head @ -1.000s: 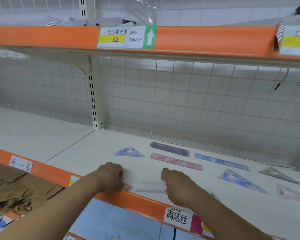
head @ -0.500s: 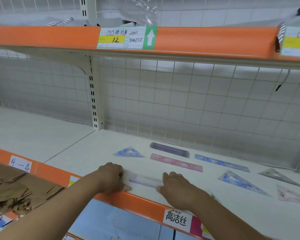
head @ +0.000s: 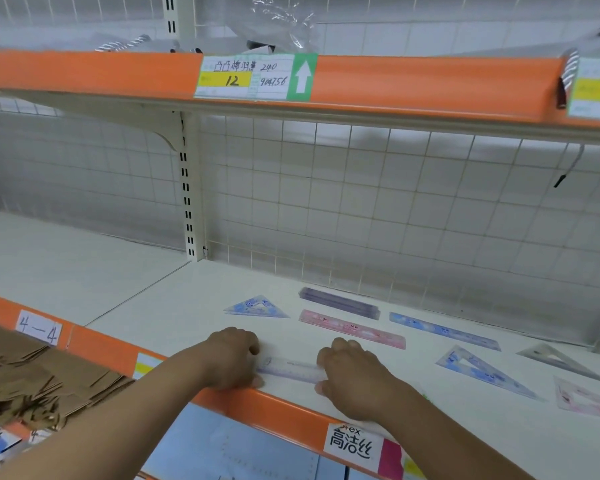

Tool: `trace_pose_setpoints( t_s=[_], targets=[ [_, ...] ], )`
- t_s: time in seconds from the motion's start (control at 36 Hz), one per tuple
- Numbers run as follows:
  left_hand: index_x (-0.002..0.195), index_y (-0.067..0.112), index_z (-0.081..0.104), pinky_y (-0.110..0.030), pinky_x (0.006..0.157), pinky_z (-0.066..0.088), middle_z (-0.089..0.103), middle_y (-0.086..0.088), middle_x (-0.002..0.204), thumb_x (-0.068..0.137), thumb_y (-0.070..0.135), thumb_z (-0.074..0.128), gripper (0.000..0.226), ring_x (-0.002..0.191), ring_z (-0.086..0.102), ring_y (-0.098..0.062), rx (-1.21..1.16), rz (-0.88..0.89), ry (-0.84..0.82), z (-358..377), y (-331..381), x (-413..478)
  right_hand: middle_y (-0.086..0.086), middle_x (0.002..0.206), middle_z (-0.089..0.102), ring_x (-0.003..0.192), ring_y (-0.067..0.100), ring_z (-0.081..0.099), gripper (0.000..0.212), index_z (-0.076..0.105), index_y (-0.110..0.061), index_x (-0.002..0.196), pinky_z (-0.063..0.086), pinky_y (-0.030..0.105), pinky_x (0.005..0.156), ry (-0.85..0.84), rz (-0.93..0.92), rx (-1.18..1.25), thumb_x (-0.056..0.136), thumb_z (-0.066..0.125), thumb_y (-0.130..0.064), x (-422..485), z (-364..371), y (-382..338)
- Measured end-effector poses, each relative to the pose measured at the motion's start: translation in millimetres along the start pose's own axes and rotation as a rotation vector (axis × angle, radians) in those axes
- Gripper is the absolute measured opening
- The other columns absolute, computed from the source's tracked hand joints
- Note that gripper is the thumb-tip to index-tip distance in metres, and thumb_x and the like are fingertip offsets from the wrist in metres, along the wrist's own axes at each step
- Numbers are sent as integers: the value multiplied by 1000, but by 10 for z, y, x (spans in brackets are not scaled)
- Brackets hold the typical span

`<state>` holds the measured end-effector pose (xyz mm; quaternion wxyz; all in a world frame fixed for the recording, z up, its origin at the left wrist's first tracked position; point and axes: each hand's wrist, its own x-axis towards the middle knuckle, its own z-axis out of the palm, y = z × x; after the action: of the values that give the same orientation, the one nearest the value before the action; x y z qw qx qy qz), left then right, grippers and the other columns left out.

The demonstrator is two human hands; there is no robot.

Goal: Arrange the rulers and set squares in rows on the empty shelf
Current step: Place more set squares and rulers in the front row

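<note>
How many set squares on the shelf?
4: blue set square beyond left hand, second blue one rightward, grey one behind it, pink one at right edge; more possibly offscreen.

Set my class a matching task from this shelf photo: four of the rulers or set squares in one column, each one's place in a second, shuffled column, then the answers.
Column 1
1. clear ruler
2. pink ruler
3. purple ruler stack
4. grey set square

Column 2
A. farthest back of the four
B. held between the left hand and the right hand
C. farthest right of the four
D. just in front of the purple ruler stack

Pairs: 1-B, 2-D, 3-A, 4-C
</note>
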<state>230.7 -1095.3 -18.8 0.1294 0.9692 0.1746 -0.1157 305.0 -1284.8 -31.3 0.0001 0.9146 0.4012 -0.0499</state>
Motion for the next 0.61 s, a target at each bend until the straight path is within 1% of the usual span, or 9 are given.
trace_pose_setpoints(
  t_s=[0.08,0.22,0.33,0.44,0.5,0.56,0.61],
  targets=[
    [137,27,44,-26,100,40,44,1,135,83,44,68,62,123,47,-18,-17,32,-6,25,79,25,10,124,44,117,27,41,37,49,-12,128,37,38,94,27,9,-17,98,48,-33,34,0,28],
    [138,26,43,-27,102,38,42,-2,135,84,47,67,63,126,43,-20,-14,82,16,0,181,65,8,124,45,117,25,41,33,51,-15,127,37,37,94,86,32,-17,97,49,-28,122,-25,136],
    [139,26,42,-28,102,37,42,-3,135,85,50,65,63,126,42,-21,-29,97,31,-53,232,99,6,121,45,113,24,42,28,53,-16,122,37,36,89,108,72,-20,97,48,-27,226,-86,264],
    [138,25,42,-28,101,36,43,-3,136,86,51,62,61,126,41,-20,-23,93,41,-69,267,145,6,124,43,118,25,41,30,51,-16,124,38,35,94,108,98,11,97,47,-29,360,-103,400],
    [138,25,42,-29,102,36,42,-3,136,86,52,61,61,126,40,-20,-28,82,32,-65,271,168,6,123,43,119,25,40,27,52,-15,121,37,34,91,117,103,22,97,47,-28,434,-117,474],
    [138,25,42,-30,102,37,40,-3,136,86,53,60,62,126,40,-21,-25,64,18,-56,273,186,4,116,45,116,24,42,23,55,-16,116,36,32,83,139,123,26,96,47,-25,512,-147,564],
    [138,26,42,-30,101,38,41,-2,134,85,53,62,63,125,41,-21,-8,43,10,-39,281,199,3,110,45,113,24,44,24,56,-18,116,39,31,82,167,154,30,94,48,-19,592,-183,661]
  ],
)
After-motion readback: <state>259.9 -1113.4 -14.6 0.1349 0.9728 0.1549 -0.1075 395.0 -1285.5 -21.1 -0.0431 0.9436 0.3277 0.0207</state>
